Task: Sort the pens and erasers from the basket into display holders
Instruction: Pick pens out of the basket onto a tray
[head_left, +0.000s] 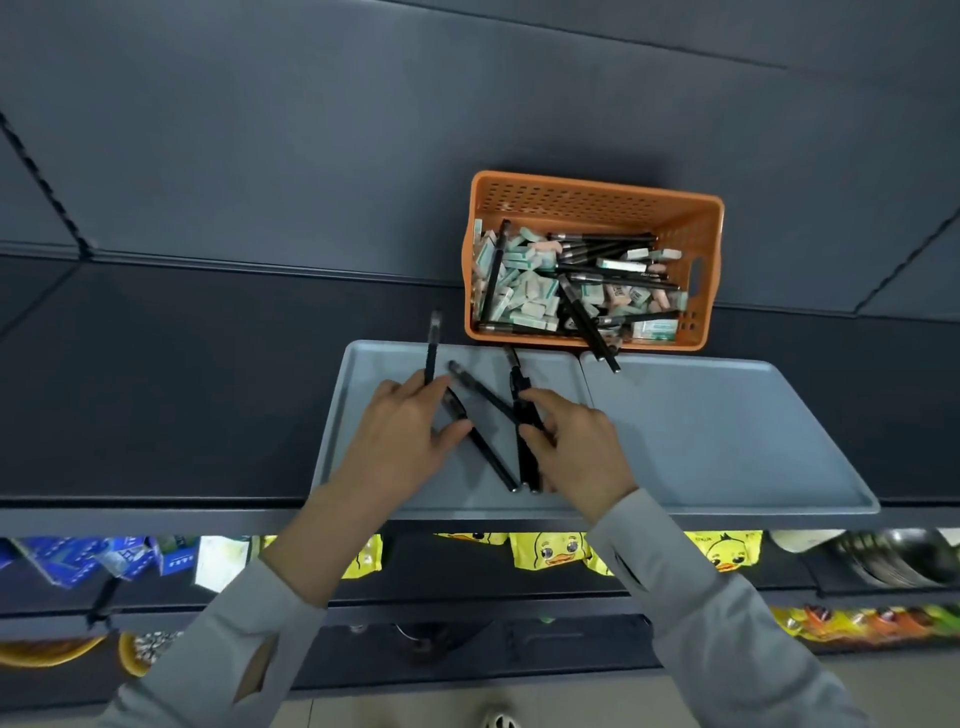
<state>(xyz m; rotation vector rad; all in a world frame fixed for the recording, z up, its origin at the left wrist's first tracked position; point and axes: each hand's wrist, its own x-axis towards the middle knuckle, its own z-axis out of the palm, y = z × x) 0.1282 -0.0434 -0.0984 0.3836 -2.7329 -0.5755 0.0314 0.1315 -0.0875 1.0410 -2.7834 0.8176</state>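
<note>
While both hands work over it, the left gray tray (374, 374) holds black pens (493, 457).
The left hand (410, 431) pinches one pen (432, 348), the right hand (576, 447) clutches others; behind, the orange basket (597, 192) holds erasers (524, 291) and more pens.

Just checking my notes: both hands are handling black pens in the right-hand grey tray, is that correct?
Not quite: the head view shows the left hand and right hand handling black pens in the left grey tray, not the right grey tray.
</note>
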